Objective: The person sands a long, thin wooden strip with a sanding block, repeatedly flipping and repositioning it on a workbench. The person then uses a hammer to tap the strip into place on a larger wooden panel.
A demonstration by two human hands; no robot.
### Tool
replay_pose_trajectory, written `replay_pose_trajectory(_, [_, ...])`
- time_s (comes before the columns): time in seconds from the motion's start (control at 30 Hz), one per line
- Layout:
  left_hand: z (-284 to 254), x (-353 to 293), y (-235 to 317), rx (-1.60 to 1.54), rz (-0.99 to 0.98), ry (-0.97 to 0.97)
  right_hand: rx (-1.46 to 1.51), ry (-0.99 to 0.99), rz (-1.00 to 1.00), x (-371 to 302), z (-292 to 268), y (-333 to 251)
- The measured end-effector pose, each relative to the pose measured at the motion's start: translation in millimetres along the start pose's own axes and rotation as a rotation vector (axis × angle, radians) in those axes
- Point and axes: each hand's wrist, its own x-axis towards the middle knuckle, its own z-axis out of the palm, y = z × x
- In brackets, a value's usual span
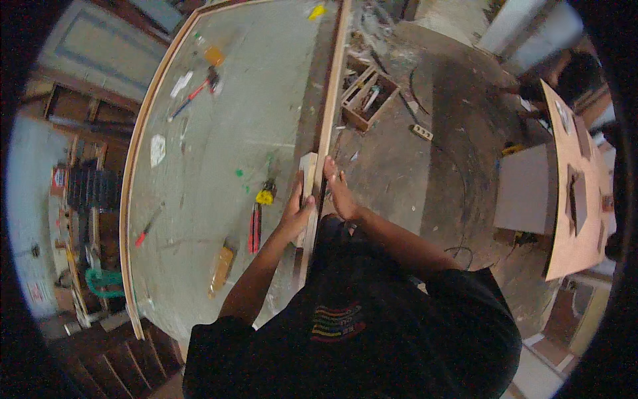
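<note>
A long wooden edge strip (pixel 332 86) runs along the right side of the large work table (pixel 232 126). Against its inner side sits a pale wooden block (pixel 308 174), and my left hand (pixel 292 211) grips it with the thumb across its top. My right hand (pixel 340 193) lies against the outer face of the strip, its fingers stretched out and partly hidden. Left of my left hand lie a yellow and black tape measure (pixel 266 194) and a red-handled tool (pixel 254 229), perhaps pliers. A yellowish bottle (pixel 221 266) rests nearer my left forearm.
Farther off on the table lie a hammer (pixel 193 98), a red-handled tool (pixel 147 227) and another bottle (pixel 212 54). A wooden toolbox (pixel 372 100) and a power strip (pixel 422 132) with its cable are on the floor. To the right stands a wooden-topped cabinet (pixel 528 189); a person (pixel 573 78) is beyond.
</note>
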Motion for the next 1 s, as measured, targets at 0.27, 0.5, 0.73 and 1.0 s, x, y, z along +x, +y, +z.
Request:
replay_pose_trajectory(0.27, [-6,183,15,0.044,-0.129,0.047,-0.29,-0.116,-0.048,4,-38,-5])
replay_pose_trajectory(0.5, [-8,351,30,0.237,0.021,0.121,-0.169,-0.232,-0.046,11,-68,-18])
replay_pose_trajectory(0.73, [-14,453,66,0.294,-0.083,0.074,-0.349,-0.511,-0.276,50,-102,14])
replay_pose_trajectory(1.0, [-11,573,61,0.423,0.021,0.169,0.023,-1.066,0.009,143,-172,1])
